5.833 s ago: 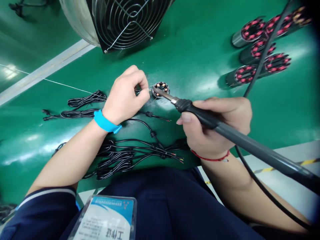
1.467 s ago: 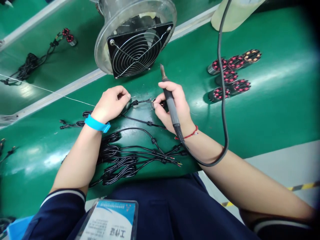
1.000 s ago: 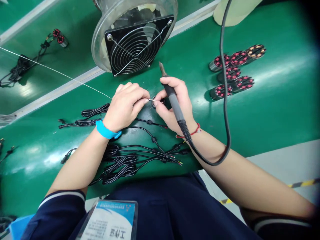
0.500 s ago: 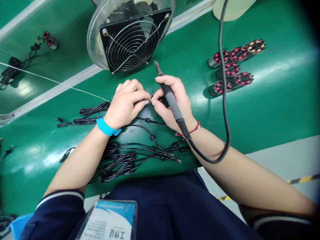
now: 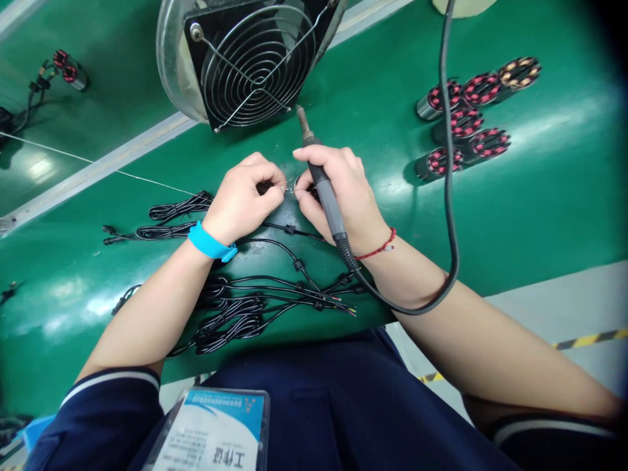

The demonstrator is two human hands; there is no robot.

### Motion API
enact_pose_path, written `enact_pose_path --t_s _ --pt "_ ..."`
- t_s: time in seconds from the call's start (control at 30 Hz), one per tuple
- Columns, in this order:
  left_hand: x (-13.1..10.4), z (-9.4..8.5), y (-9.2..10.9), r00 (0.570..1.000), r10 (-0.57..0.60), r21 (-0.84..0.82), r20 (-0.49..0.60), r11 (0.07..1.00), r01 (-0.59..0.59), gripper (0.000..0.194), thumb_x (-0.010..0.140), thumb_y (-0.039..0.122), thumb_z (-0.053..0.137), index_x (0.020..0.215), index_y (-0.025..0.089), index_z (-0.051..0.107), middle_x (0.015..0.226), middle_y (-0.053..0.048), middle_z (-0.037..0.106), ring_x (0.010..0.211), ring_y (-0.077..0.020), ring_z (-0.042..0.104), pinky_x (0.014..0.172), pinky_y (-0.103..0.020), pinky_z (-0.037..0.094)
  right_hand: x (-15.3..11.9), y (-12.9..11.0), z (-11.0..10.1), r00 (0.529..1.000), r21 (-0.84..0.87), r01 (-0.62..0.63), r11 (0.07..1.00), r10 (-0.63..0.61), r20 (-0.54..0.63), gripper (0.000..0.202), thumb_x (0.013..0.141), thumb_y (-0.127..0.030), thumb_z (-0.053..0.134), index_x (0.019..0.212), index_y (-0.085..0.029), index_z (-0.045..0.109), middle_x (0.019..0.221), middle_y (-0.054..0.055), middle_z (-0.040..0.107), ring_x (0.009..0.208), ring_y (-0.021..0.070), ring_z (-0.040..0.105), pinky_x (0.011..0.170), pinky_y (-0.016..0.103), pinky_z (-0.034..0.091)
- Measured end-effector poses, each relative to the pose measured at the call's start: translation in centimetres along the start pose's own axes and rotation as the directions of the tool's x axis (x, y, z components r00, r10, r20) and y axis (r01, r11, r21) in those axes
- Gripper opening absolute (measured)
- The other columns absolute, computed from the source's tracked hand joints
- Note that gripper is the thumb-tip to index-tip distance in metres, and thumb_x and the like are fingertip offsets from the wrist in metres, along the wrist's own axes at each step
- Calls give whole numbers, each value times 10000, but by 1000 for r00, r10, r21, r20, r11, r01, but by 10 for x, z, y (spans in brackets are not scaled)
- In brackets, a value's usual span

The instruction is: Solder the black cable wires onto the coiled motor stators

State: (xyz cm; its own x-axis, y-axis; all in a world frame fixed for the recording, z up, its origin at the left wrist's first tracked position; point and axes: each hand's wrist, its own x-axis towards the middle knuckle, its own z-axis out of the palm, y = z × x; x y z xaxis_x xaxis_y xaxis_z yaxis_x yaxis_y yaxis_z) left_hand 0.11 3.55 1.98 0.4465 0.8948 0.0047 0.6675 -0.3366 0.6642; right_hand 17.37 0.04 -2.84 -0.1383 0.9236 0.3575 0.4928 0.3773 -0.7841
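Observation:
A soldering iron (image 5: 330, 199) lies across my right hand (image 5: 346, 196), its metal tip slanting up and away toward the fan. The thumb and fingers of that hand are closed around the grip, and something dark is partly hidden beneath them. My left hand (image 5: 248, 196) pinches a thin wire (image 5: 288, 188) whose bare end points into the narrow gap between my hands. What else sits inside the left fingers is hidden. Both hands are over the green bench, with a black cable (image 5: 289, 229) passing just below them.
A fan with a wire guard (image 5: 258, 90) stands just beyond my hands. Several wound motor stators (image 5: 464, 122) stand at the right. Coiled black cables (image 5: 235, 320) lie close to my body. The iron's cord (image 5: 450, 163) loops over my right forearm.
My hands have drawn slightly apart, opening a gap with fine wire ends showing. The left fingers have curled in more. The whole view has shifted a little.

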Motion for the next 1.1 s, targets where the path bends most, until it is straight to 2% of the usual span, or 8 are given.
enact_pose_path --t_s 0.17,0.3,0.37,0.4,0.47,0.57,0.73,1.1 --pt "0 1 1 1000 -22 -40 1 999 22 120 761 141 536 694 192 622 794 -17 629 773 -157 583 831 -388 539 -1 1 0 998 72 -54 996 57 -39 421 851 -245 623 1240 -330 488 937 20 692 968 271 621 978 541 478" --pt "0 3 1 1000 -9 -33 -15 999 8 125 765 137 529 679 193 602 783 -18 623 779 -160 584 843 -398 539 -3 -10 -11 994 116 -74 990 83 -68 384 870 -209 602 1235 -306 533 930 6 714 933 244 677 959 505 520" --pt "-1 4 2 1000 15 -16 -24 1000 -15 126 764 132 526 672 194 585 784 -21 621 795 -167 584 850 -401 539 -7 -21 -21 986 145 -111 983 127 -105 337 909 -196 557 1229 -298 569 1032 5 722 858 201 705 927 460 553" --pt "-2 4 2 999 29 -6 -28 1000 -29 126 763 128 524 669 195 576 788 -23 620 803 -170 582 853 -402 538 -10 -28 -27 982 152 -120 981 140 -127 314 919 -211 562 1219 -295 592 1154 12 701 827 181 711 914 443 566" --pt "-3 5 4 998 53 13 -33 999 -52 125 757 122 523 663 197 557 799 -28 618 810 -174 579 854 -403 538 -18 -38 -35 976 151 -91 984 118 -181 260 920 -257 596 1175 -295 635 1233 21 676 833 175 712 909 433 578" --pt "-3 7 6 998 60 34 -28 998 -59 126 750 117 518 658 201 533 808 -35 611 818 -184 575 847 -413 540 -35 -44 -39 963 71 -62 996 79 -259 186 898 -266 633 1077 -313 658 1035 17 710 913 206 705 853 419 597" --pt "-2 8 7 999 52 54 -15 997 -51 147 770 114 514 660 210 503 819 -40 594 856 -198 576 861 -429 531 -60 -32 -29 919 7 -5 1000 8 -394 164 856 -304 677 1017 -307 644 895 29 674 737 183 682 632 356 584" --pt "-3 8 6 998 63 116 -6 991 -62 144 832 178 518 699 232 529 852 -56 614 903 -219 583 844 -429 526 -57 -31 -28 919 -43 27 999 -42 -393 145 861 -311 681 1002 -301 648 841 -2 669 689 149 677 603 305 564"
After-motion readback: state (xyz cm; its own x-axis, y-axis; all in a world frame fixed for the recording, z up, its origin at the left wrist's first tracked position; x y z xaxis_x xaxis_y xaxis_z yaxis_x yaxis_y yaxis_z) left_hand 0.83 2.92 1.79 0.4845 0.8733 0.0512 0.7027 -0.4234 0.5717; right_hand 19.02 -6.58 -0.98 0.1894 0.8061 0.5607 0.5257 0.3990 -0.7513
